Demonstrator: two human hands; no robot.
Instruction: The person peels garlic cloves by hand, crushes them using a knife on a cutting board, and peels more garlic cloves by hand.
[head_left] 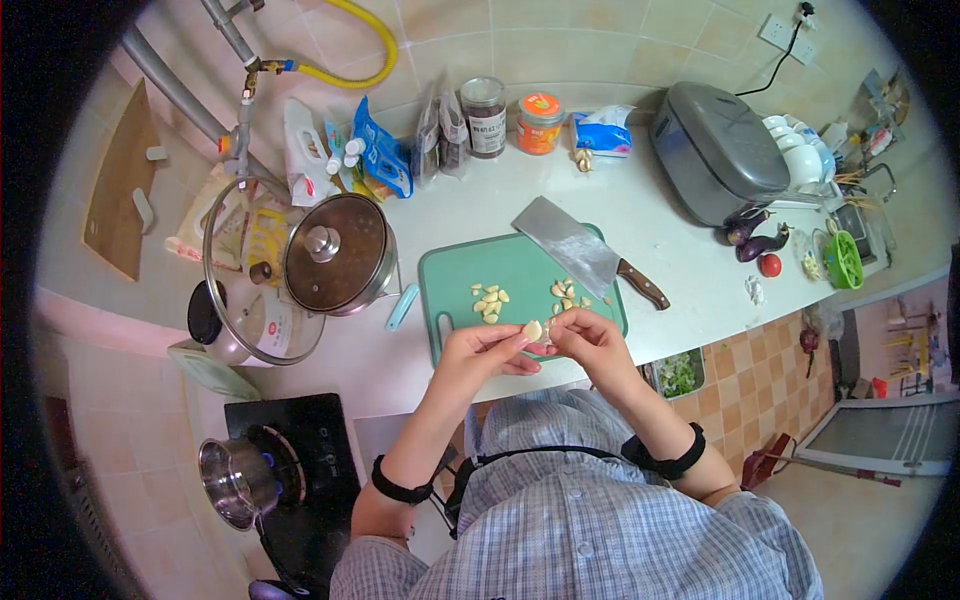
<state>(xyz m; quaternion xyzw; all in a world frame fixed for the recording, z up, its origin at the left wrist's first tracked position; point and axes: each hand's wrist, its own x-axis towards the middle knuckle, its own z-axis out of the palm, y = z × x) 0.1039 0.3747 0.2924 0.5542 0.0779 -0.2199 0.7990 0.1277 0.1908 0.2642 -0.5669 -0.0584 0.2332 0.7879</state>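
Observation:
Over the near edge of a green cutting board, my left hand pinches a pale garlic clove. My right hand is closed beside it, its fingertips pinching a thin, papery garlic skin. On the board's left lies a small pile of peeled garlic cloves. Unpeeled garlic cloves are scattered to the right, close to my right hand. A cleaver with a wooden handle lies flat across the board's upper right corner, its handle reaching past the edge.
A lidded pot and a light-blue-handled peeler are left of the board. A saucepan sits on the gas stove. Jars, a grey appliance, eggplants and a tomato stand farther back and right.

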